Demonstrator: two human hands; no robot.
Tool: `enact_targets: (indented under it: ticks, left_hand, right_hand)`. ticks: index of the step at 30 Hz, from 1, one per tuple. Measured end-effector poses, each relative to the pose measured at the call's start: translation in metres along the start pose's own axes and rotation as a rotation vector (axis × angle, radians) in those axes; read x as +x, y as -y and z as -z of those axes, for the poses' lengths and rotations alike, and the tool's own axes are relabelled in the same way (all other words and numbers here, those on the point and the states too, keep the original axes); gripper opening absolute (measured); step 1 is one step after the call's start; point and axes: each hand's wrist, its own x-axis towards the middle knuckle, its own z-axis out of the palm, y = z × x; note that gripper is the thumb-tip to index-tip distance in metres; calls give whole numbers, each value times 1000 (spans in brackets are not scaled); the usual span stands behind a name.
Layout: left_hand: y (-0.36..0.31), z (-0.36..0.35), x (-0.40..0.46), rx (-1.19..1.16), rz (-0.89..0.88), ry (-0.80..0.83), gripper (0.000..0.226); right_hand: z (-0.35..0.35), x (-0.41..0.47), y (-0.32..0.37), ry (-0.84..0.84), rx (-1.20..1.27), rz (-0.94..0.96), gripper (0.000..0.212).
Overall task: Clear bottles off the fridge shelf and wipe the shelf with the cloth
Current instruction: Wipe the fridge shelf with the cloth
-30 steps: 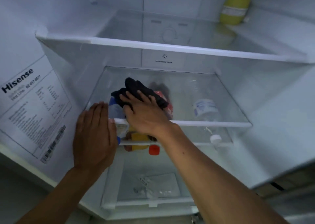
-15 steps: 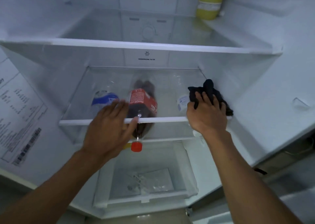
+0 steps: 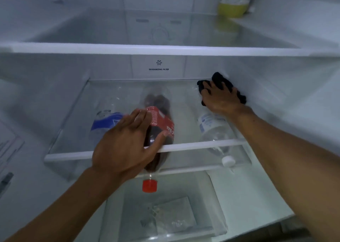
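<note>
Wiping under way on the clear glass fridge shelf (image 3: 128, 98) with white front rim, bare of bottles on top as far as can be seen; clearing judged done, wiping judged partly done, with the left and middle of the glass perhaps yet to cover

Pressing the crumpled black cloth (image 3: 220, 81) down at the shelf's back right corner, against the right fridge wall: right hand (image 3: 219, 100), fingers curled narrow over the cloth and gripping it

Resting on the shelf's front rim left of centre: left hand (image 3: 125, 144), fingers spread wide and flat, holding nothing, thumb hooked along the rim

Lying beneath the glass, seen through it, three bottles on their sides with necks toward the front edge: one dark cola bottle with red label and red cap (image 3: 161, 124) in the middle, one clear plastic bottle with blue label (image 3: 106, 124) to the left, one clear plastic bottle with pale label and white cap (image 3: 213, 131) to the right

Standing on the upper shelf at its back right corner: one yellow-green plastic bottle (image 3: 234, 0), top cut off by the frame

Counted: four bottles, one cloth, two hands
</note>
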Motion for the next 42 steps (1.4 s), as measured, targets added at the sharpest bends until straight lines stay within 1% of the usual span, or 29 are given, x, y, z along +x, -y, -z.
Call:
enact_targets:
  ticks: [2,3,5,7,11,13,14,16,17,19,20,21,23,25,27,28,30,33,34,36,37,39,40,42]
  left_hand:
    - [2,-3,3,11,-49,17,86]
    - [4,-5,4,9,-59,16,81]
    - [5,-6,5,32,-39,-1,71]
    - [5,-6,5,57,-29,-5,65]
    - [6,-8,4,52,-32,-4,64]
    - [8,-7,3,61,-38,-9,65]
    - [9,-6,2,67,-44,1,65]
    - [10,-4,0,85,-76,22,67]
    - [9,-3,0,88,-80,27,67]
    - [5,1,0,38,-54,40,65]
    - [4,3,0,40,-53,57,63]
    - [3,3,0,57,-56,63,60]
    - [3,4,0,99,-92,56,59]
    - [3,3,0,86,-99,45,69]
    - [5,-1,0,77,-103,31,80]
    - [5,-1,-1,60,-105,30,81]
    - [8,2,-3,35,-110,36,82]
    - [10,2,-3,61,-160,56,74]
    - [10,4,-2,32,-128,64,73]
    - [6,11,-1,-14,-100,81,77]
    - [4,12,-2,-9,-106,58,84]
    - [4,11,-2,-14,-124,99,96]
    - [4,12,0,-51,-82,90,93]
    - [6,8,10,-128,-17,26,78]
  right_hand:
    - [-3,20,10,-2,-3,45,56]
    - [-6,26,17,-2,0,72,58]
    - [-12,32,34,18,8,127,59]
    - [-16,28,55,50,9,176,56]
    - [-23,-9,97,21,0,397,52]
    - [-23,-31,97,62,59,485,52]
    - [-21,-38,87,80,90,495,52]
    - [-13,-45,57,34,75,429,54]
    - [-8,-46,37,-10,41,339,56]
    - [1,-52,2,-76,-19,89,60]
    - [4,-57,-9,-94,-29,0,61]
    - [5,-62,-13,-108,-32,-38,61]
    - [1,-73,-6,-132,11,-61,56]
    - [-7,-86,4,-160,59,-63,58]
    - [-18,-107,15,-194,55,-11,68]
    - [-23,-120,21,-220,54,34,69]
    - [-25,-148,29,-256,87,141,68]
    - [-14,-166,21,-216,123,217,66]
    - [-11,-164,15,-212,90,204,65]
    - [-7,-149,8,-165,38,99,60]
    - [-8,-138,9,-119,31,33,58]
    - [-9,-111,14,-40,11,-41,58]
    - [-8,-98,16,-18,-2,-46,58]
    - [-5,-75,13,2,-19,-32,57]
